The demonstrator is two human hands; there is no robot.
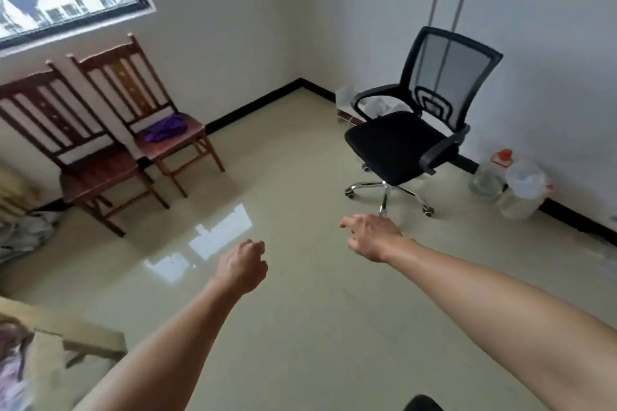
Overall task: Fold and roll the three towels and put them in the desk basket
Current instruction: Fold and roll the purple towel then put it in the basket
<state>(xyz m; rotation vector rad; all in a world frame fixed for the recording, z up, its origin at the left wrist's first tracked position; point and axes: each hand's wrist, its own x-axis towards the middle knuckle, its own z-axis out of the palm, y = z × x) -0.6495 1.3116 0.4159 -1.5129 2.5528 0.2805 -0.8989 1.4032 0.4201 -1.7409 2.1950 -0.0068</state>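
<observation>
Left hand (242, 265): fingers loosely curled, empty, above the floor (300, 327). Right hand (374, 235): fingers relaxed, part spread, also empty, stretched fwd. Beyond, by the far wall: purple cloth (165, 131), poss. a towel, crumpled on the seat of a wooden chair (190, 140). Further right: black office chair (397, 143) w/ castors; plastic jugs (521, 190) against the wall.

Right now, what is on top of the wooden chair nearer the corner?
A crumpled purple cloth lies on the seat of that wooden chair. Whether it is a towel, and anything lying under it, cannot be seen.
</observation>
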